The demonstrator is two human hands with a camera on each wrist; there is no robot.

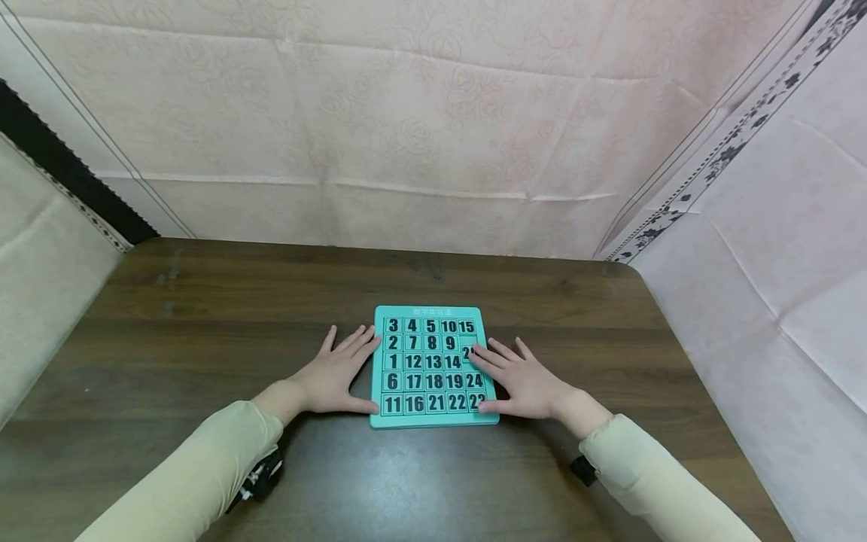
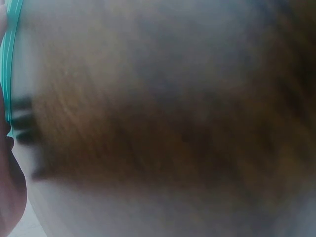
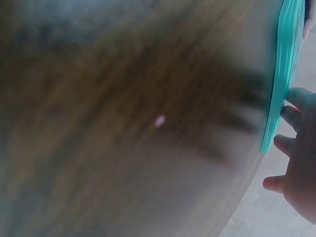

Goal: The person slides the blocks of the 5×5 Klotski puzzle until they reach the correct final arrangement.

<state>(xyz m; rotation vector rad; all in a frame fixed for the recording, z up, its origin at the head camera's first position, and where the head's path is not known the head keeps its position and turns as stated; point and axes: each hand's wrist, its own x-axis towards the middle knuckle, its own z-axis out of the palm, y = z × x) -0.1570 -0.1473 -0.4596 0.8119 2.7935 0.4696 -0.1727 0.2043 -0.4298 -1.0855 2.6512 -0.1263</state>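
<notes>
A turquoise number slide puzzle (image 1: 434,421) lies flat on the table, with rows of black-numbered tiles. My left hand (image 1: 332,379) has its fingers spread, fingertips and thumb touching the puzzle's left edge. From the right, my right hand (image 1: 531,384) reaches over the frame. One of its fingertips covers part of a tile in the rightmost column, around the second and third rows; its number is partly hidden. The right thumb lies at the bottom-right tile, marked 23. In the right wrist view, fingers (image 3: 291,143) show beside the puzzle's turquoise side (image 3: 281,74).
The brown wooden table (image 1: 237,301) has a rounded far right corner. Pale patterned cloth (image 1: 420,113) hangs behind it, and more cloth borders the left and right. A black device (image 1: 260,476) sits at the left wrist, another black piece (image 1: 583,470) at the right.
</notes>
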